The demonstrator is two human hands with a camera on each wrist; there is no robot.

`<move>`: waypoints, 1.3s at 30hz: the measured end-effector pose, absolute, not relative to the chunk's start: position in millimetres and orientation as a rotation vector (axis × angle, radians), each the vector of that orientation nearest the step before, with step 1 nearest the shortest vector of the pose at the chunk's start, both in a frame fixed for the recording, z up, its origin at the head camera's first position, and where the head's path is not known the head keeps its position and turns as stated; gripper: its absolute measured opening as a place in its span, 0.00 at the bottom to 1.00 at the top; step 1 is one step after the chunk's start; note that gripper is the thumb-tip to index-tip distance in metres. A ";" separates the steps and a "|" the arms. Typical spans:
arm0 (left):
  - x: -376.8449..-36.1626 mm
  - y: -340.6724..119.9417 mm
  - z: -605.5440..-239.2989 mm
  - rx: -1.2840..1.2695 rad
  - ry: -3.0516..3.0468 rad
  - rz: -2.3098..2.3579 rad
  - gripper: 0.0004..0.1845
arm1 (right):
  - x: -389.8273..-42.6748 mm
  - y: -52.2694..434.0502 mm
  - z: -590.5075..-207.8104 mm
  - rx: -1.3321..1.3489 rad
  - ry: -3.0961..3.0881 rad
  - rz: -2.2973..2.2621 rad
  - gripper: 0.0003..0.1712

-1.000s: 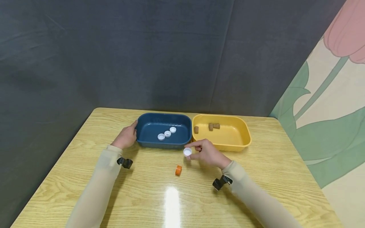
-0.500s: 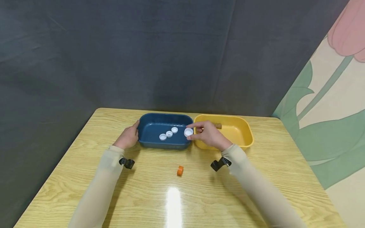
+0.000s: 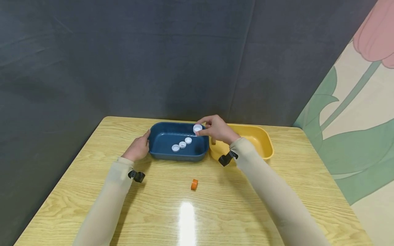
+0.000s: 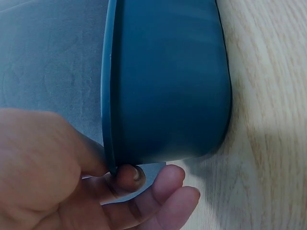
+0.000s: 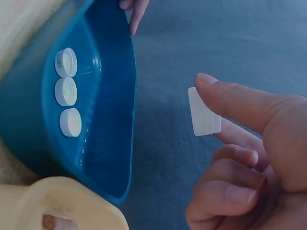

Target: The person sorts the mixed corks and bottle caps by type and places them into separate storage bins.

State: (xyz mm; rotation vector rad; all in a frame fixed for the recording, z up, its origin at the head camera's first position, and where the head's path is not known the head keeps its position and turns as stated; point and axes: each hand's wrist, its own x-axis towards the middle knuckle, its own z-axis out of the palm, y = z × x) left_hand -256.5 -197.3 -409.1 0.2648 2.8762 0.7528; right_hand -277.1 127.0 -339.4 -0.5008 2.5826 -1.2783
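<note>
My right hand (image 3: 217, 129) pinches a white bottle cap (image 3: 197, 128) between thumb and fingertips. It holds the cap above the far right corner of the blue bin (image 3: 175, 158); in the right wrist view the cap (image 5: 204, 112) hangs clear of the rim. Inside the bin, three white caps (image 3: 182, 145) lie in a slanted row, hollow sides up. My left hand (image 3: 137, 147) grips the bin's left end, thumb at the rim and fingers below it, as the left wrist view shows with the rim (image 4: 108, 96).
A yellow bin (image 3: 267, 150) stands against the blue one's right side; a brown cork-like piece (image 3: 213, 141) shows in it, partly behind my right hand. A small orange cap-like piece (image 3: 194, 184) lies on the wooden table (image 3: 160, 205) in front. A dark curtain (image 3: 169, 68) hangs behind.
My right hand has carried the white cap from over the table up and away, past the bins' near edge, to the blue bin's far right corner. The left hand keeps its hold.
</note>
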 end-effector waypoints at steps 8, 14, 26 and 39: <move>-256.8 -194.2 -410.2 0.268 2.883 0.750 0.30 | -301.6 105.5 -345.6 -0.466 2.610 -1.213 0.17; -256.7 -191.2 -411.3 0.296 2.900 0.731 0.30 | -316.0 93.2 -356.6 -0.409 2.616 -1.162 0.18; -254.6 -194.0 -409.7 0.273 2.898 0.716 0.30 | -330.5 67.5 -379.7 -0.403 2.621 -0.962 0.23; -254.8 -193.6 -412.4 0.280 2.908 0.701 0.30 | -332.6 58.4 -384.8 -0.403 2.634 -0.879 0.26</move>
